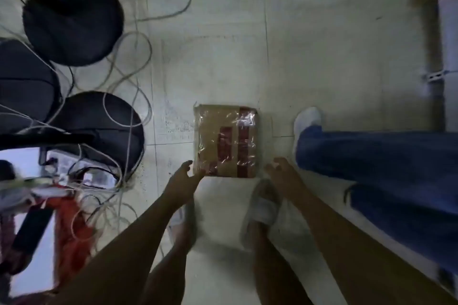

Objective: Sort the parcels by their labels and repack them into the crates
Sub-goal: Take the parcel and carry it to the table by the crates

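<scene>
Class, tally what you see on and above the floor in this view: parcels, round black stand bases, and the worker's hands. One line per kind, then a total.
Parcels: 1, the brown parcel with red tape, lying on the floor
Round black bases: 2
Hands: 2, left hand and right hand
Total: 5

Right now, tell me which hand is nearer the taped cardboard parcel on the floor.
Left. The left hand has its fingertips at the taped cardboard parcel's near-left corner; the right hand hovers just off its near-right corner.
</scene>
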`<state>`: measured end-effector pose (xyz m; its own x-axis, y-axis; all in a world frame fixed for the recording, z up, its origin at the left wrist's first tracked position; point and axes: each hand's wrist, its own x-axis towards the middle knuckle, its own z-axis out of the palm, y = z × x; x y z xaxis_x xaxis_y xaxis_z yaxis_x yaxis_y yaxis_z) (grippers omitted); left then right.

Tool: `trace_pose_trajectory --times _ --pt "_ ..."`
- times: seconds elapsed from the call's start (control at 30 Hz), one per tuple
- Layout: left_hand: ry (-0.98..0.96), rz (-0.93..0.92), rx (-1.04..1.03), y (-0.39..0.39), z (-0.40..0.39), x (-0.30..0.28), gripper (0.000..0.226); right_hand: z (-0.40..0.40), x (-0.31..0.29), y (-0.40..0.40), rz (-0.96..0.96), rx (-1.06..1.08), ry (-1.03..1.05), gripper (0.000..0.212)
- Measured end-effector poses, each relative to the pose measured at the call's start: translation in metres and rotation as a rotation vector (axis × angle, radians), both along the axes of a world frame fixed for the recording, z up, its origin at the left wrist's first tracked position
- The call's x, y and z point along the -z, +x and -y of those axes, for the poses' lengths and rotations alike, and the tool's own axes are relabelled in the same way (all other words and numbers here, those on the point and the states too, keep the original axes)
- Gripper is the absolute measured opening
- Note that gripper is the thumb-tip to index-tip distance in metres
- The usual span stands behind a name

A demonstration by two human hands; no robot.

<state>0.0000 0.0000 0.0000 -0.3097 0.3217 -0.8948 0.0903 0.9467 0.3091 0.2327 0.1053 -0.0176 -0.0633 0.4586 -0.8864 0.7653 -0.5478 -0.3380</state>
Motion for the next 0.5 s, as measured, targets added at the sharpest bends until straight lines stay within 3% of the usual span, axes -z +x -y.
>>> trace_pose_trajectory --times 0.13,0.23,0.3,0.4,0.5 --pt "-0.002 0.012 -0.177 -0.002 0.003 0.106 0.081 0.002 0.103 -0.024 -0.019 0.210 -0.076 0.050" --pt "0.052 0.112 -0.292 0.004 -0.007 0.154 0.027 0.007 0.156 -0.036 -0.079 0.329 -0.073 0.031" --pt "0.069 0.179 -0.367 0.007 -0.011 0.173 0.017 0.012 0.173 -0.041 -0.077 0.364 -0.056 0.028" --pt "0.095 0.171 -0.430 0.005 -0.010 0.173 0.031 0.015 0.166 -0.044 -0.071 0.406 -0.020 0.028" --pt "0.123 0.181 -0.463 -0.007 -0.020 0.128 0.041 0.002 0.117 -0.052 -0.067 0.387 0.061 0.033"
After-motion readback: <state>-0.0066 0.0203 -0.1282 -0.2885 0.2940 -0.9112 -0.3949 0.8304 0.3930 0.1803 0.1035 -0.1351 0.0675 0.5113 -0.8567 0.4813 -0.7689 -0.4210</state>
